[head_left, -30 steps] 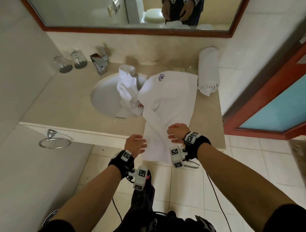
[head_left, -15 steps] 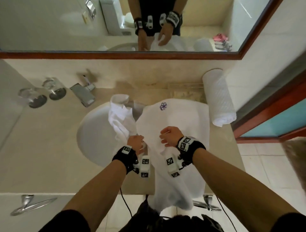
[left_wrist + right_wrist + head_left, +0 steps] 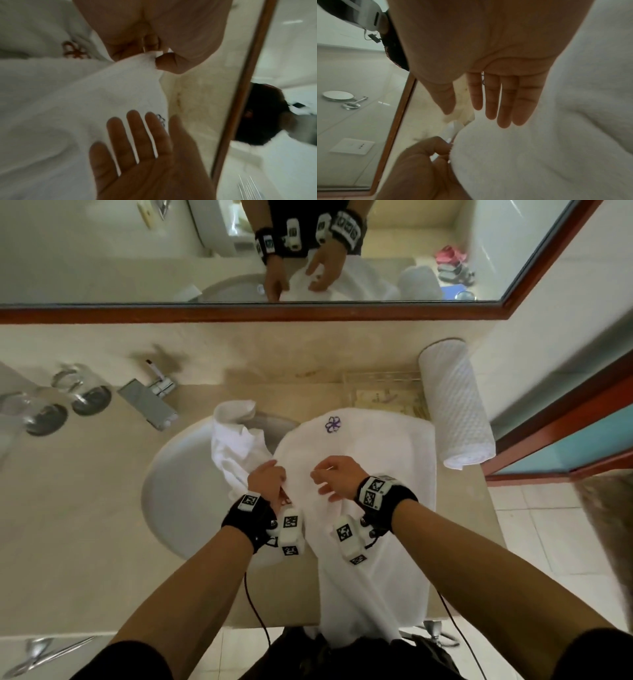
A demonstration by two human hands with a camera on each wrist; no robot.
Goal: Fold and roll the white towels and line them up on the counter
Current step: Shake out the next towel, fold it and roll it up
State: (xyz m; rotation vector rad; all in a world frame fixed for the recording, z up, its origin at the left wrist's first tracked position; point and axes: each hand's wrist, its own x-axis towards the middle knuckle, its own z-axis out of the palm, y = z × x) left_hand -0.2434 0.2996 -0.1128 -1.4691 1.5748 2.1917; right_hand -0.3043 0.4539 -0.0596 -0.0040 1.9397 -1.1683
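Right hand (image 3: 337,477) now spread flat above towel (image 3: 373,460), left hand (image 3: 269,482) pinching its edge

counter (image 3: 85,508): runs below the mirror (image 3: 137,251)
sink (image 3: 178,491): set in the counter, left of centre
tap (image 3: 147,402): behind the sink, at the back edge
glasses (image 3: 65,405): back left corner
flat towel (image 3: 376,474): right of the sink, draped over the front edge
crumpled towel (image 3: 236,446): in the sink, right side
rolled towel (image 3: 455,405): right edge, back
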